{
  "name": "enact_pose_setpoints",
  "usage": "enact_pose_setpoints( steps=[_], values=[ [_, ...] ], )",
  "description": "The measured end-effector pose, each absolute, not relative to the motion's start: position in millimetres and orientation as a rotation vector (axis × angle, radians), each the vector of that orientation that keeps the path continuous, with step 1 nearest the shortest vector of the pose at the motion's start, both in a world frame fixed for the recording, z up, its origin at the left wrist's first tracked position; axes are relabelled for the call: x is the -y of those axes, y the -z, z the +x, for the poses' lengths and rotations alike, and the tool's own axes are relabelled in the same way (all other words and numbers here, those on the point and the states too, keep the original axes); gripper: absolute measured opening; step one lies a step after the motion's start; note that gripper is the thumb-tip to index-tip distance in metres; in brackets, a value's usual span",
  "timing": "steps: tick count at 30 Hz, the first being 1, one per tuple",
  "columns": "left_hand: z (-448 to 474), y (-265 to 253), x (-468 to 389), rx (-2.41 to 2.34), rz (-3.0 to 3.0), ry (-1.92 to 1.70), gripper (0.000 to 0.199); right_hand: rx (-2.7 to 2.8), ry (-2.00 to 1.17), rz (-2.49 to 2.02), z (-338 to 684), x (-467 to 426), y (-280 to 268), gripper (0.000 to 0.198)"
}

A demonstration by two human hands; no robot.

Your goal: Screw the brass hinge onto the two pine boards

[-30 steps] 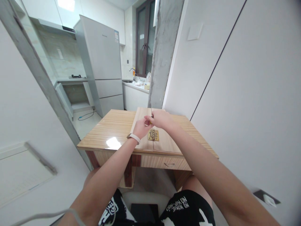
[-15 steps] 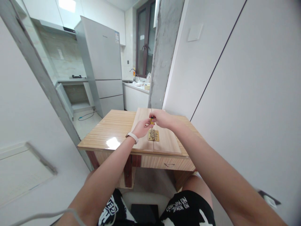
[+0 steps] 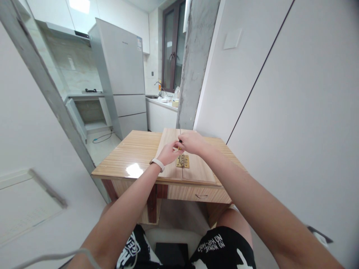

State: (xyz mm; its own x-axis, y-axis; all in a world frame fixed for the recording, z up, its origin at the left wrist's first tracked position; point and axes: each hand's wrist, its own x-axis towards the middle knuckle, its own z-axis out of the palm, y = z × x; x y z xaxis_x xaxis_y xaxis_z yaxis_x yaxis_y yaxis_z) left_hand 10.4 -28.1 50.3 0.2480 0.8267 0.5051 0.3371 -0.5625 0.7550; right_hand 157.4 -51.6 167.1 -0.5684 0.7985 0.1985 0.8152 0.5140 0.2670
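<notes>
Brass hinge [image 3: 186, 161] lies flat across the seam between two pale wooden boards, the left board [image 3: 167, 170] and the right board [image 3: 200, 170]. A small screwdriver [image 3: 180, 141] with a black and yellow handle stands roughly upright over the hinge's far left side. My right hand [image 3: 193, 142] is closed around the top of its handle. Lower down, the fingers of my left hand [image 3: 169, 152] pinch the screwdriver from the left side. Its tip and any screw under it are hidden or too small to make out.
Beneath the boards is a wood-grain desk [image 3: 120, 155] with a drawer [image 3: 185, 193]. My legs are under its front edge. A white wall [image 3: 275, 123] rises close on the right. A fridge [image 3: 126, 67] and a sink counter [image 3: 161, 114] stand beyond.
My right hand has turned slightly about the screwdriver handle and covers more of it. My left hand keeps its place; the hinge and boards have not moved.
</notes>
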Motion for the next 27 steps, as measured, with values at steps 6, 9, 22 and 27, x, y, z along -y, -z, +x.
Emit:
enact_pose_setpoints(
  steps=[6,9,22,27],
  values=[
    [11,-47,28,-1.109,2.007,-1.35,0.023,2.594,0.541,-1.547,148,51,-160,0.05],
    [12,-47,29,-1.13,1.988,-1.386,0.023,2.478,0.517,-1.696,143,50,-157,0.05],
    [18,-51,33,-1.153,1.948,-1.47,0.01,2.353,0.398,-1.84,144,52,-157,0.06],
    [14,-49,29,-1.113,2.019,-1.422,0.017,2.592,0.301,-1.467,160,47,-166,0.033]
  ],
)
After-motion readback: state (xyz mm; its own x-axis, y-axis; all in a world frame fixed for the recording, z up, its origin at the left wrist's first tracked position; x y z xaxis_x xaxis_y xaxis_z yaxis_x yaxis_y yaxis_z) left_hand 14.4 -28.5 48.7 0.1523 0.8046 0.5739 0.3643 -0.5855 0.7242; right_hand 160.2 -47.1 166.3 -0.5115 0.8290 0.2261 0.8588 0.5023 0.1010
